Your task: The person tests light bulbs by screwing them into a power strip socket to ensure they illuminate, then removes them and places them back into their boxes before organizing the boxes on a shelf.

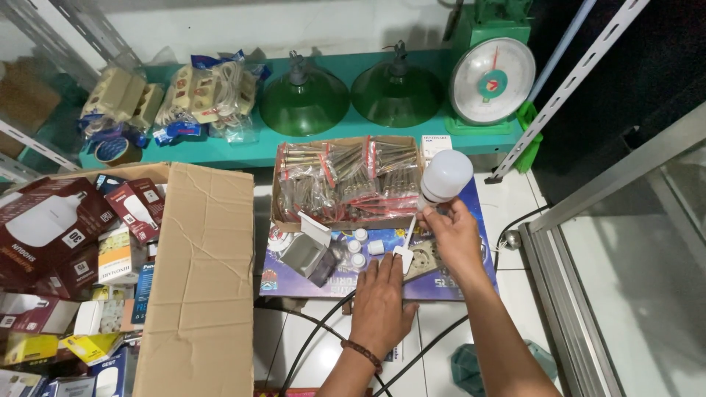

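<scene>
My right hand [457, 237] holds a white light bulb [444, 177] by its base, the globe pointing up and away. Under it a grey power strip [424, 256] lies on a blue printed box [482, 273]. My left hand [380, 300] rests flat beside the strip, its fingers on a white plug [402, 256]. A beaded bracelet is on the left wrist. Several small white bulbs [359, 248] and an open small grey carton [308, 248] lie just left of my hands.
A cardboard tray of bagged bolts [346, 180] sits behind the blue box. A big cardboard box [202, 279] with bulb cartons stands at left. Two green lamp shades [304, 102], a scale [491, 81] and bagged sockets [206, 92] are on the teal shelf. Black cables [316, 334] cross the floor.
</scene>
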